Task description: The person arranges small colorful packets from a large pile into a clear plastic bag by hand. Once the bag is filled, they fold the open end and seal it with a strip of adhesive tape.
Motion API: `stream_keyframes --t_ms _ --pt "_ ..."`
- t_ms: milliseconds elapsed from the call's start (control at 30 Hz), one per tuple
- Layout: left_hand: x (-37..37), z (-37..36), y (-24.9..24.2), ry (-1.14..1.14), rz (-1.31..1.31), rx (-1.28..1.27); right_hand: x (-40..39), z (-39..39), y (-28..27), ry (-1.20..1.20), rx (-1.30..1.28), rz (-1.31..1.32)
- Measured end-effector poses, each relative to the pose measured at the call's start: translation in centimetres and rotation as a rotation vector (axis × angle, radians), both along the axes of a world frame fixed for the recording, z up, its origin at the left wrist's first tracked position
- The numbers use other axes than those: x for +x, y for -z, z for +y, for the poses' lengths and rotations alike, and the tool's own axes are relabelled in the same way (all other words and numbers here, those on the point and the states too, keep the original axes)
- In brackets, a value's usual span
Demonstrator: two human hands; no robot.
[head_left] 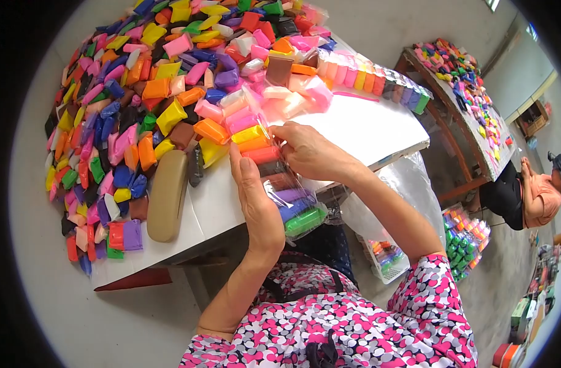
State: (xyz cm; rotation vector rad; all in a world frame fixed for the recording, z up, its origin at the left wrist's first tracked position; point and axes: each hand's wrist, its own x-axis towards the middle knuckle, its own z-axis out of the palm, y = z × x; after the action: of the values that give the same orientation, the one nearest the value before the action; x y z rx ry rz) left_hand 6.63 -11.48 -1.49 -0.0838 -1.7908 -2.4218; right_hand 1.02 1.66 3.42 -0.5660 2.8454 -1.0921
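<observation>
Where the broad white tabletop (378,126) runs from left to right, a wide heap of small glossy packets in many colours (170,89) covers its left and far parts. Beyond it, far right, a second, wood-framed tabletop (445,98) carries more such packets, with a person in an orange top and dark cap (541,196) sitting beside it. Crumpled clear plastic sheeting (391,190) hangs off the right edge, partly behind the right forearm. On the floor at right are a stack of multicoloured packs (467,245) and, nearer, a white plastic basket (394,276) of others.

A long clear plastic sleeve filled with coloured packets (265,156) lies slantwise between the hands, its near end jutting past the edge; the heap crowds its far end. The left hand (259,205) is extended flat along the sleeve's left side; the right hand (311,150), fingers curled, is at its right side, and whether it pinches the film cannot be told. Left of the left hand lies a tan oblong case (168,196).
</observation>
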Motion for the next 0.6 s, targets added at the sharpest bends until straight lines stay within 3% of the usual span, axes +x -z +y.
stream_keyframes --t_ms 67,167,233,300,333,367,433,467,600 --pt "0.4 0.0 -0.4 0.031 -0.026 0.039 0.5 0.3 -0.6 0.026 0.094 0.074" --pt "0.7 0.2 -1.6 0.051 -0.086 0.144 0.1 2.7 -2.4 0.011 -0.036 0.189" --pt "0.7 0.3 -1.8 0.042 -0.115 0.168 -2.2 4.9 -4.7 0.249 0.107 0.250" --pt "0.7 0.4 -1.8 0.034 -0.125 0.159 -6.2 7.7 -3.2 0.220 0.402 0.870" --pt "0.7 0.4 -1.8 0.033 -0.114 0.156 -9.1 9.2 -0.8 0.088 0.417 1.023" --pt "0.7 0.5 -1.7 0.031 -0.101 0.155 -8.9 9.1 -0.5 -0.094 0.389 0.964" --pt "0.7 0.4 -1.7 0.030 -0.090 0.155 -9.3 8.4 1.3 -0.230 0.496 0.976" --pt "0.7 0.3 -1.8 0.031 -0.092 0.159 -9.5 8.2 2.1 -0.248 0.516 0.826" --pt "0.8 0.3 -1.8 0.033 -0.074 0.122 -11.8 7.0 2.2 -0.278 0.473 0.875"
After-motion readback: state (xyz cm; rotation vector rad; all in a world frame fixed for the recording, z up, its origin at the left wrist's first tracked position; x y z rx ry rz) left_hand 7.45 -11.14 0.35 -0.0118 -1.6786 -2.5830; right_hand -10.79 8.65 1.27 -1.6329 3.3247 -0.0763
